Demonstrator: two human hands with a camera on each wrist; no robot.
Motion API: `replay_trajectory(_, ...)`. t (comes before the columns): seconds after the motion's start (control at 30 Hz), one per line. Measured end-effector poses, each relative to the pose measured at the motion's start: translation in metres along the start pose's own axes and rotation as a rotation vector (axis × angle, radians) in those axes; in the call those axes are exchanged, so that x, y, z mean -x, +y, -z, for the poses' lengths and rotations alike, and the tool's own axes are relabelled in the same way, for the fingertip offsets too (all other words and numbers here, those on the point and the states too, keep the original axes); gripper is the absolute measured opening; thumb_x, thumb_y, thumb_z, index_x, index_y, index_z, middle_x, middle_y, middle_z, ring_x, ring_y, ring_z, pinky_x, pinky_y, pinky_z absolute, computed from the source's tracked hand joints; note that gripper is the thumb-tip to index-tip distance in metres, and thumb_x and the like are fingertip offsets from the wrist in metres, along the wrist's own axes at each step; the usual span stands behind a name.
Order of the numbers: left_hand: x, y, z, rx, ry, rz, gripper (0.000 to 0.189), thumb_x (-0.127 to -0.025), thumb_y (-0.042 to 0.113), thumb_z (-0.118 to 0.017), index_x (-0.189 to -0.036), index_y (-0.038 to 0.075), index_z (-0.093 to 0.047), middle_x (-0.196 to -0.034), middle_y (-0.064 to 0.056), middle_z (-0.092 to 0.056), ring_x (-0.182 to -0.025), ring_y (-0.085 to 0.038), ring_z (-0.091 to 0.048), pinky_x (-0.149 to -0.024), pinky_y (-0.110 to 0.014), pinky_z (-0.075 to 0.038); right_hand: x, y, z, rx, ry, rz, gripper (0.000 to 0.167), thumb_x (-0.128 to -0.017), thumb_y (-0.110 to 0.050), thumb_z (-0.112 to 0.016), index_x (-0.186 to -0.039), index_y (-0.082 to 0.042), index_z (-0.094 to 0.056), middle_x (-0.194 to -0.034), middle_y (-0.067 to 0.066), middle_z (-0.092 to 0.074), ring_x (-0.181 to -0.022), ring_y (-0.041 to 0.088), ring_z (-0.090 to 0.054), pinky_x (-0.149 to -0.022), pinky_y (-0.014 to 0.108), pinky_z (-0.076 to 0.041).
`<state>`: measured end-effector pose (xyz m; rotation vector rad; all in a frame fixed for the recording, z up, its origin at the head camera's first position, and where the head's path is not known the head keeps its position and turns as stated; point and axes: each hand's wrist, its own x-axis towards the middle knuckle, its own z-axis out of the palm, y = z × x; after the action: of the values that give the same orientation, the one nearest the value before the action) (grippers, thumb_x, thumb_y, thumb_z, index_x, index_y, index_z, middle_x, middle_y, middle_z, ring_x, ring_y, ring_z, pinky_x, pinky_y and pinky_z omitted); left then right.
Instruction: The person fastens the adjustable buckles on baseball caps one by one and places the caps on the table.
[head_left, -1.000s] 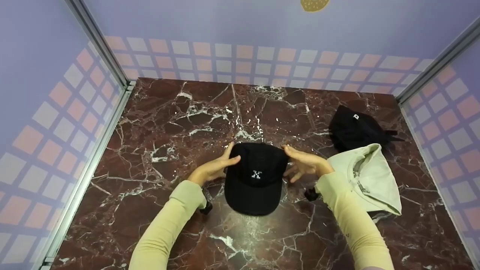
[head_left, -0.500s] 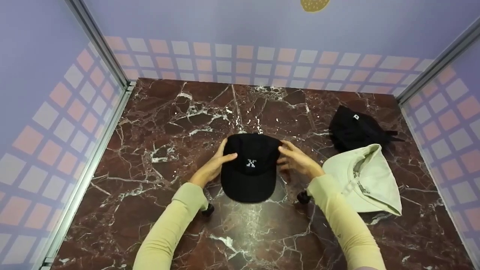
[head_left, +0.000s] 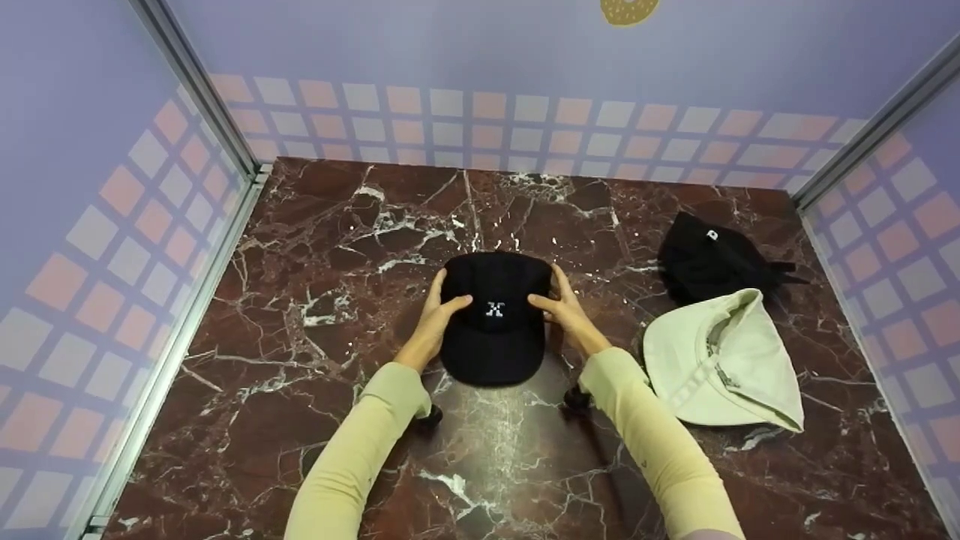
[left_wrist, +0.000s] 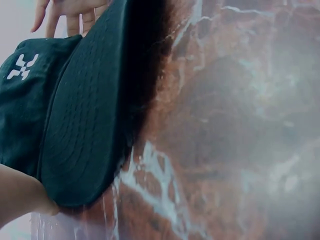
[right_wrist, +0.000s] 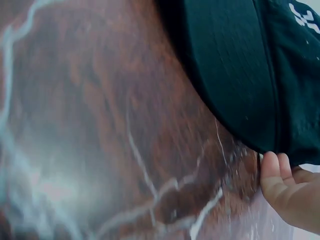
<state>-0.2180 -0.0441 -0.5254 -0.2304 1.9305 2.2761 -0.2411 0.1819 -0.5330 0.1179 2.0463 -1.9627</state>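
Note:
A black baseball cap (head_left: 493, 352) with a small white emblem faces me in the middle of the head view, brim toward me. My left hand (head_left: 433, 319) grips its left side, thumb over the front of the crown. On the opposite side, my right hand (head_left: 566, 311) holds it with the thumb near the emblem. In the left wrist view the stitched brim (left_wrist: 85, 115) shows up close. The right wrist view has the right hand's fingertips (right_wrist: 272, 162) at the cap's edge, where brim meets crown.
To the right lies a pale cream cap (head_left: 675, 367) on its side, opening toward the right. Behind it is another black cap (head_left: 694, 259) with a white letter and a strap. Patterned panels (head_left: 420, 45) wall in the dark red marbled tabletop (head_left: 337, 225) at the back and sides.
The black cap has moved away from me and slightly left with both hands. My right hand, earlier spread beside the cap, has closed in on its side, thumb now on the crown.

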Motion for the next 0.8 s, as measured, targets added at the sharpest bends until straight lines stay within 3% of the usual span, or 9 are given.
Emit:
replay_trajectory(0.17,-0.006,-0.001,-0.002,0.008,0.085,-0.025,0.076,-0.076,0.011,-0.059,-0.141,0.013,-0.019,-0.148,-0.006,-0.014,-0.136,-0.021,-0.009,-0.110,-0.037,-0.011,-0.005,-0.001,-0.009,-0.027,0.026,0.035,0.082,-0.077,-0.014,-0.062,-0.142,-0.019,-0.012,-0.143,0.011,-0.023,-0.119,0.025,-0.036,-0.080,0.029,-0.039)
replay_trajectory(0.47,-0.021,0.003,0.002,0.029,0.161,-0.011,0.073,-0.077,0.012,-0.058,-0.140,0.012,-0.021,-0.147,-0.006,-0.016,-0.135,-0.020,-0.014,-0.109,-0.034,-0.015,-0.008,-0.004,-0.021,-0.050,0.044,0.086,0.076,-0.079,-0.006,-0.059,-0.141,-0.014,-0.017,-0.145,0.013,-0.019,-0.126,0.029,-0.031,-0.099,0.042,-0.032)
replay_trajectory(0.63,-0.028,0.006,0.006,0.028,0.204,-0.019,0.070,-0.077,0.013,-0.058,-0.139,0.012,-0.025,-0.147,-0.005,-0.019,-0.134,-0.019,-0.014,-0.109,-0.033,-0.015,-0.011,-0.004,-0.028,-0.014,0.045,0.120,0.072,-0.077,-0.005,-0.059,-0.139,-0.009,-0.024,-0.145,0.014,-0.021,-0.126,0.031,-0.032,-0.102,0.041,-0.029)
replay_trajectory(0.8,-0.033,0.007,0.009,0.031,0.223,-0.022,0.068,-0.078,0.013,-0.057,-0.139,0.013,-0.026,-0.146,-0.004,-0.021,-0.135,-0.019,-0.015,-0.109,-0.033,-0.015,-0.011,-0.002,-0.037,-0.004,0.048,0.127,0.068,-0.077,-0.006,-0.059,-0.137,-0.007,-0.029,-0.145,0.013,-0.023,-0.134,0.025,-0.019,-0.108,0.036,-0.018)
